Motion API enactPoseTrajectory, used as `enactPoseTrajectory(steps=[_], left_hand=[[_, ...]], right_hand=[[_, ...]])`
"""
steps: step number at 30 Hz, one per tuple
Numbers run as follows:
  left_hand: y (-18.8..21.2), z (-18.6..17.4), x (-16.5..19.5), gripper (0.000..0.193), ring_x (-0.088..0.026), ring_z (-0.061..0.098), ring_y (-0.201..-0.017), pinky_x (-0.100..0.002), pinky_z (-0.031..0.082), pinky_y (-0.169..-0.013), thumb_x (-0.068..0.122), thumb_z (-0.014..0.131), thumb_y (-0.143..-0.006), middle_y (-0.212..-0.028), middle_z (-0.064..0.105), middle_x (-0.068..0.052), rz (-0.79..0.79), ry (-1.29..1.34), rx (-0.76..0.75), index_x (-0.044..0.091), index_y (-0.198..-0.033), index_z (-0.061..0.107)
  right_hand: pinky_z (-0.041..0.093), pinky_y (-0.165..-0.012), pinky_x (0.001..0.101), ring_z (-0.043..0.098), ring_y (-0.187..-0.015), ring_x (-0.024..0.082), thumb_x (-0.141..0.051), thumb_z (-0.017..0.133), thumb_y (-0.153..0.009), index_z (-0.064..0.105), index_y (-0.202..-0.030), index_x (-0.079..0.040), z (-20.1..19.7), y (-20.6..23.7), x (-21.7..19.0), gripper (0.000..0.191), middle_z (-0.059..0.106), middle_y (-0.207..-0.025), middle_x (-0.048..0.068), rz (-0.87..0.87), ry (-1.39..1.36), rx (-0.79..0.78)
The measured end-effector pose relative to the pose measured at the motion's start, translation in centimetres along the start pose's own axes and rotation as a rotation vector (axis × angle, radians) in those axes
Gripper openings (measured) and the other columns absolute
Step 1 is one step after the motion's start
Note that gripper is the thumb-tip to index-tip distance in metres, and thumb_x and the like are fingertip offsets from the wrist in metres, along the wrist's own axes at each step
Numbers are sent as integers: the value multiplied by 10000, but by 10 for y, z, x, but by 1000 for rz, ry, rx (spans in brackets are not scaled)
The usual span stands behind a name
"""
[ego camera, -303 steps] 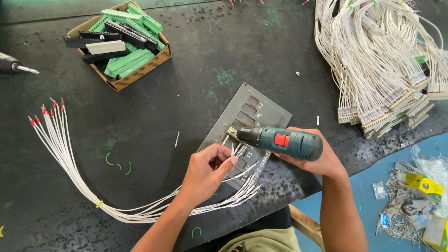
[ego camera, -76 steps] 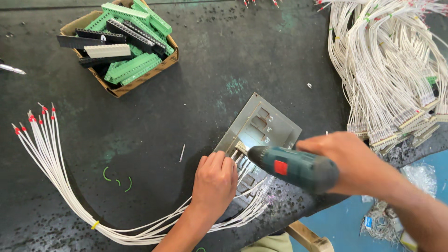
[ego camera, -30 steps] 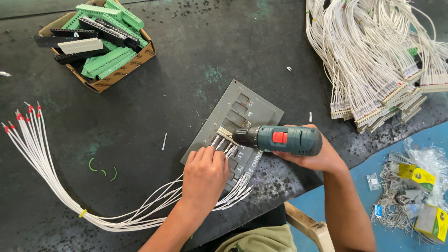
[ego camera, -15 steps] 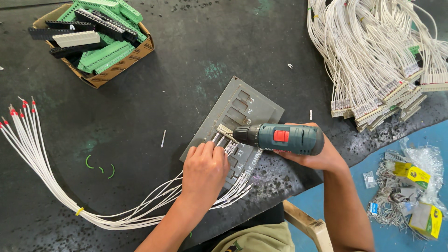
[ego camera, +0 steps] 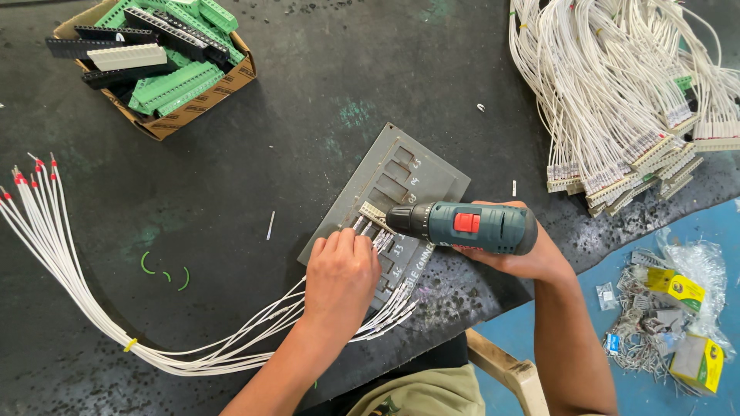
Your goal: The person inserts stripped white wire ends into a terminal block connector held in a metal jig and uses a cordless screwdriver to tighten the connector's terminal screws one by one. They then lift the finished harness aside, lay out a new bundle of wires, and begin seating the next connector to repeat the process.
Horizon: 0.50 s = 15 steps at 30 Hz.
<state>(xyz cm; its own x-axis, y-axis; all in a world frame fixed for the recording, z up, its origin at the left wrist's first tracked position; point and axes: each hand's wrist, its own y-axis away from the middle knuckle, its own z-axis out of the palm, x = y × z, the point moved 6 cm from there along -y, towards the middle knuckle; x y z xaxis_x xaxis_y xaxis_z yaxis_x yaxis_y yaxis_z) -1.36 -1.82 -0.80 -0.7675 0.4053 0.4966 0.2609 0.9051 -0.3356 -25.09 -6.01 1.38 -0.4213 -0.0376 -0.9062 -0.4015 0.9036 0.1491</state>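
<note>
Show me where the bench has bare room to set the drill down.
Bare bench lies between the cardboard box, grey jig plate and wire-harness pile. Crowded around the left hand, cordless drill and loose white wires.

Matt plastic drill (ego camera: pixel 470 228), dull grey metal plate (ego camera: pixel 401 181).

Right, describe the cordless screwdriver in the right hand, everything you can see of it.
The cordless screwdriver has a dark teal plastic-looking body with a red switch on its upper side and a black chuck at the front. It lies nearly level, nose pointing left at a small pale connector on the grey slotted jig plate. The right hand wraps it from behind and below; the left hand presses the white wires beside its tip. No cord shows.
</note>
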Motion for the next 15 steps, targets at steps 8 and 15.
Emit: enactPoseTrajectory(steps=[8,15], left_hand=[[1,9,0,141,-261,579,-787,-410,443,-729,94,656,-851,-781,550,-87,-18,-27,39,78,-760,549],[-1,11,2,152,-261,577,-790,-402,445,-727,79,656,-854,-783,547,-85,-7,-67,80,87,-745,550]], right_hand=[[608,-784,272,735,-822,91,25,837,-733,754,-988,-30,0,0,3,274,784,-887,30,8,11,-25],[610,-788,283,733,-832,94,-18,859,-744,770,-1000,-41,1,8,13,272,815,-899,45,49,85,-19]])
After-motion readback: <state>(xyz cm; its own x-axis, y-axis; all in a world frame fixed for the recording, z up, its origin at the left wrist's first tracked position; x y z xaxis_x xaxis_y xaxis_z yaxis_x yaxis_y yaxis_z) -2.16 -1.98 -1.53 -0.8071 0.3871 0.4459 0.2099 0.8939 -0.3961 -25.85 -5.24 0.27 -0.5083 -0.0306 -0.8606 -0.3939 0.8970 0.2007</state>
